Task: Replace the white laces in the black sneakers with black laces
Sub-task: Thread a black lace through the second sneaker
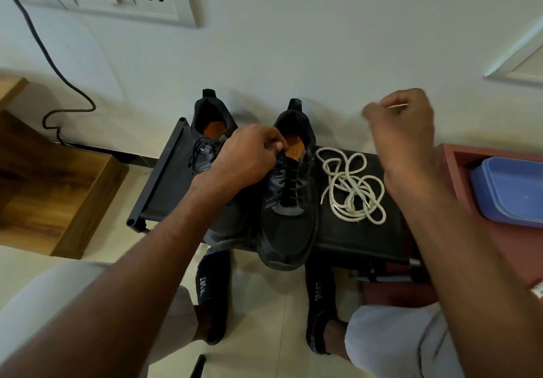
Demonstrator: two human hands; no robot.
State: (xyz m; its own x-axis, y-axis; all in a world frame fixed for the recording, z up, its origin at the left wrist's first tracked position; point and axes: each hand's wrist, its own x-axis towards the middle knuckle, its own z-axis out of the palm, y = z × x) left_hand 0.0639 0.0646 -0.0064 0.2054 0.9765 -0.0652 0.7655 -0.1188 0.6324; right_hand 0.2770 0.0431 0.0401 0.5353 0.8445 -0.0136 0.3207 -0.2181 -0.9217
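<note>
Two black sneakers (282, 201) side by side on a low black rack (361, 230), heels to the wall, toes hanging over the near edge: openings and eyelets turned up toward the person. White laces (352, 189) already out, dumped in a loose tangle on the rack just right of the right-hand sneaker, clear of the work. Black lace (289, 183) threaded up the right-hand sneaker's eyelets; left-hand sneaker (211, 148) also showing black lacing near its tongue, mostly hidden behind the wrist.

Left hand (249, 154) down at the top of the right-hand sneaker, grip closed in a pinch on the black lace by the uppermost eyelets, probably pinning the shoe and holding the lacing snug. Right hand (402, 124) lifted up and off to the right, well apart from the shoe, fingers curled tight around something thin and pale poking from the fist (a lace tip, by the look of it, though blurred by motion). Likely drawing the free end taut through a top eyelet.

By judgement, nearly done: only the final pull and tying left. Blue lidded box (511, 189) in a reddish tray (458, 172) at far right; socked feet (317, 304) on the floor below.
</note>
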